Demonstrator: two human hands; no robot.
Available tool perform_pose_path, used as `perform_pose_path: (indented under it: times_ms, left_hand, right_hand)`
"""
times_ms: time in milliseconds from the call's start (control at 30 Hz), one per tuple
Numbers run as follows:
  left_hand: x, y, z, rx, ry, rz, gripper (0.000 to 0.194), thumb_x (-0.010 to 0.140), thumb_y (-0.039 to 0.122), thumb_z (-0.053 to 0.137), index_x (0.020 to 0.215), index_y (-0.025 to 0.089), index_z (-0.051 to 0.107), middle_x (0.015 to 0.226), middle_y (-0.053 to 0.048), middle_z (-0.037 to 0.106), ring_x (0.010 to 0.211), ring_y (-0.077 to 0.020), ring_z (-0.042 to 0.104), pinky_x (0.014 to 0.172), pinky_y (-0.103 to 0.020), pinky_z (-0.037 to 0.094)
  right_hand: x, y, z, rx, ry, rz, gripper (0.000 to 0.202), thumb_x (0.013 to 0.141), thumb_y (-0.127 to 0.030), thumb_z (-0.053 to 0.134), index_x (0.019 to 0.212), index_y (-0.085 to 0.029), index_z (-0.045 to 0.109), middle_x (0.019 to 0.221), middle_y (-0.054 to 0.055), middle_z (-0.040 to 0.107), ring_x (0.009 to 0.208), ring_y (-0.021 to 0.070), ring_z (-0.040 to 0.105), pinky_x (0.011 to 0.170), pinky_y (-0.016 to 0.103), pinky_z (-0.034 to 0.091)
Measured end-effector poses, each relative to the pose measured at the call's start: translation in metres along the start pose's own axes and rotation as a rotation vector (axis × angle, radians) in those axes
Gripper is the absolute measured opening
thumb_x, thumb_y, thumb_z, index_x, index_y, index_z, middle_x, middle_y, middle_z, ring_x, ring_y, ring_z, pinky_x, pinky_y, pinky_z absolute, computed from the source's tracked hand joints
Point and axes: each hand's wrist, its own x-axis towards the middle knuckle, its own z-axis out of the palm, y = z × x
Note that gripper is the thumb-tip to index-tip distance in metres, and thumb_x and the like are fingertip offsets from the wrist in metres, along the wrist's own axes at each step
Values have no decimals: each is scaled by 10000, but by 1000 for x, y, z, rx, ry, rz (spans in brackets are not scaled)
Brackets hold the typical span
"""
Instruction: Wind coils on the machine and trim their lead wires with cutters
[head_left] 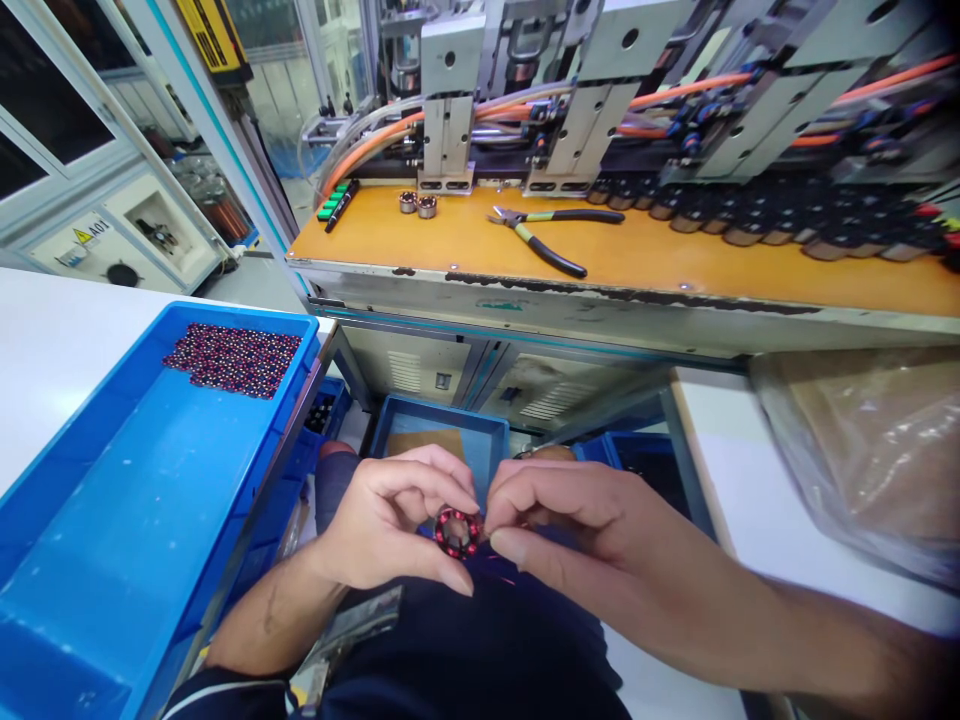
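In front of my body, my left hand (409,515) grips a small ring-shaped motor stator (457,532) between thumb and fingers. The stator is dark with red parts around its open centre, and that open side faces up toward me. My right hand (570,520) is close against the stator's right edge, thumb and forefinger pinched together. Whatever lies between those fingertips is too small to make out. Thin pinkish lines, perhaps wires, show just below the fingertips.
A blue tray (97,490) at left holds many similar small parts (240,358). Cutting pliers (551,225), two small metal rings (418,204) and green-and-black markers (339,205) lie on the orange bench (450,235) under machinery. Dark cylindrical parts (757,215) line its right; a plastic bag (870,440) lies nearer.
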Motion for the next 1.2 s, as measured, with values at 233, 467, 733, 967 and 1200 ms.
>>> perform_pose_path:
  times_ms: [233, 467, 733, 967, 1200]
  left_hand:
    - [-2, 0, 0, -128, -31, -69, 537, 399, 106, 944, 897, 186, 761, 898, -12, 626, 679, -110, 691, 622, -182, 558]
    - [0, -3, 4, -176, -7, -213, 523, 336, 266, 974, 766, 128, 711, 834, -14, 620, 632, -97, 636, 581, -181, 534]
    - [0, -3, 3, -180, 11, -235, 510, 338, 206, 975, 787, 141, 744, 852, -23, 643, 618, -81, 627, 571, -162, 509]
    - [4, -3, 4, -18, 63, -56, 464, 422, 192, 960, 846, 169, 773, 886, -35, 637, 627, -72, 603, 570, -169, 507]
    - [1, -4, 7, 206, 114, 159, 581, 552, 103, 903, 1084, 273, 741, 1031, -50, 628, 821, -122, 622, 713, -221, 535]
  right_hand:
    - [-3, 14, -13, -475, 94, -476, 119, 913, -151, 593, 1028, -176, 608, 914, 57, 675, 822, 144, 634, 714, 262, 514]
    - [9, 10, -8, -523, 118, -656, 106, 948, -154, 538, 1007, -206, 608, 910, 30, 703, 792, 134, 632, 727, 260, 524]
    - [10, 16, -8, -477, 110, -695, 84, 916, -137, 605, 980, -186, 630, 854, 39, 728, 753, 137, 642, 702, 272, 525]
    - [1, 20, 9, -345, 318, -546, 111, 898, -109, 601, 960, -183, 656, 822, 42, 696, 714, 116, 641, 646, 240, 540]
    - [1, 27, 24, -251, 452, -456, 108, 877, -81, 562, 900, -182, 593, 758, 28, 637, 663, 107, 634, 600, 207, 529]
